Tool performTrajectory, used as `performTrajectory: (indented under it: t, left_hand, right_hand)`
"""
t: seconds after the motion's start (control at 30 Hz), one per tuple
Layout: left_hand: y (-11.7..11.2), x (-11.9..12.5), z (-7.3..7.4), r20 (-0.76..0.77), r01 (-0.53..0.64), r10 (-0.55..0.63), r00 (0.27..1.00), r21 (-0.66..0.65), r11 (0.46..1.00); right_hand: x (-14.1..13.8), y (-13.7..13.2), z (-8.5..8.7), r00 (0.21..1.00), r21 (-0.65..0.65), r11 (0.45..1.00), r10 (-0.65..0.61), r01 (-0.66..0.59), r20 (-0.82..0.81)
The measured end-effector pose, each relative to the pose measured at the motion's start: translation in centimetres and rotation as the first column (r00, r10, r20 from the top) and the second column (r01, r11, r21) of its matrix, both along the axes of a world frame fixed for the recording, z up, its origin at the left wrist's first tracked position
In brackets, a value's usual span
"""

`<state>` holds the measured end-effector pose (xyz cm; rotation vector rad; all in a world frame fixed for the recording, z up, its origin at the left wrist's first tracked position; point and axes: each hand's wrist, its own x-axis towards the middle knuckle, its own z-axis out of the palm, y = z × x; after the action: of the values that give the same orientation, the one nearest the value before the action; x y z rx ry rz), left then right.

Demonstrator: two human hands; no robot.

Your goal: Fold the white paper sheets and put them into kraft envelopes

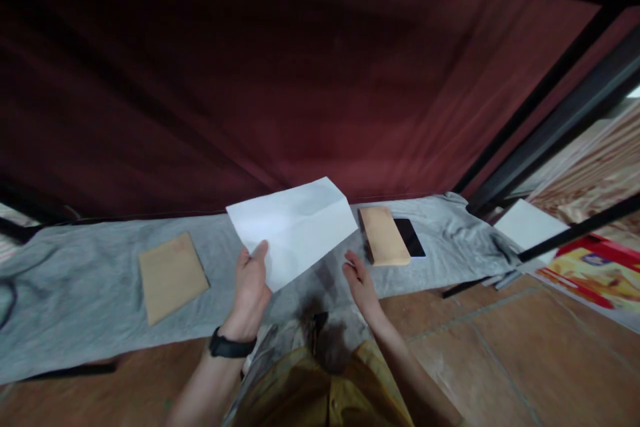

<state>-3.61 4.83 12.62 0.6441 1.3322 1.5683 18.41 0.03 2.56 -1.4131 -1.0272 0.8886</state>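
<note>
A white sheet of paper (295,227), with a crease near its right end, is gripped at its lower left edge by my left hand (253,277). The thumb lies on top and the other fingers are mostly hidden beneath. My right hand (360,280) is just below the sheet's right end, apart from it, with loosely bent fingers and nothing visible in them. To the right is a stack of brown envelopes (384,237), close to my right hand. A single brown envelope (173,277) lies flat to the left.
A grey cloth (95,280) covers the low, narrow surface. Beside the stack lies a dark flat device (411,237), partly covered. Dark red fabric (320,80) hangs behind. Black metal bars (540,100), a white board (530,223) and a red-yellow printed box (600,273) are at the right.
</note>
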Motion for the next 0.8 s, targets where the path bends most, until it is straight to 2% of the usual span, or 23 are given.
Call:
performTrajectory:
  t: [0.07,0.17,0.23,0.3,0.4,0.5,0.6,0.67,0.8]
  left_hand:
    - [-1.0,0.8,-2.4,0.08,-0.08,0.086,0.993,-0.076,0.994]
    - [-2.7,2.4,-6.4,0.073,-0.108,0.116,0.991,-0.111,0.988]
    - [-3.8,3.7,-8.5,0.071,-0.103,0.113,0.991,-0.136,0.985]
    - [-4.7,5.0,-10.0,0.104,-0.082,0.098,0.99,-0.148,0.986]
    - [-6.1,6.4,-10.8,0.15,-0.031,0.054,0.987,-0.156,0.987]
    - [-7.5,6.4,-10.7,0.229,0.037,0.005,0.973,-0.18,0.983]
    - [-8.4,4.7,-10.6,0.343,0.027,0.067,0.937,-0.262,0.965]
    - [-8.6,3.0,-10.7,0.36,0.018,0.095,0.928,-0.298,0.954]
    - [-8.8,0.6,-11.2,0.217,0.072,0.009,0.976,-0.365,0.928]
  right_hand:
    - [-1.3,-0.3,-1.3,0.983,-0.095,0.993,0.046,-0.064,-0.177]
    - [-2.7,-0.9,-1.7,0.901,-0.155,0.972,0.097,-0.177,-0.423]
    - [-3.3,-1.0,-1.6,0.844,-0.151,0.958,0.133,-0.244,-0.519]
    - [-3.8,-0.8,-1.7,0.835,-0.161,0.952,0.139,-0.261,-0.532]
    - [-3.9,0.0,-2.7,0.915,-0.168,0.97,0.095,-0.173,-0.393]
    - [-2.7,1.3,-4.1,0.98,-0.131,0.987,0.066,-0.092,-0.188]
    - [-0.8,2.3,-5.1,0.994,-0.144,0.984,0.096,-0.102,-0.048]
    - [0.5,2.6,-5.6,0.99,-0.152,0.979,0.139,-0.134,0.027]
    - [1.8,2.4,-6.0,0.982,-0.163,0.982,0.122,-0.098,0.147]
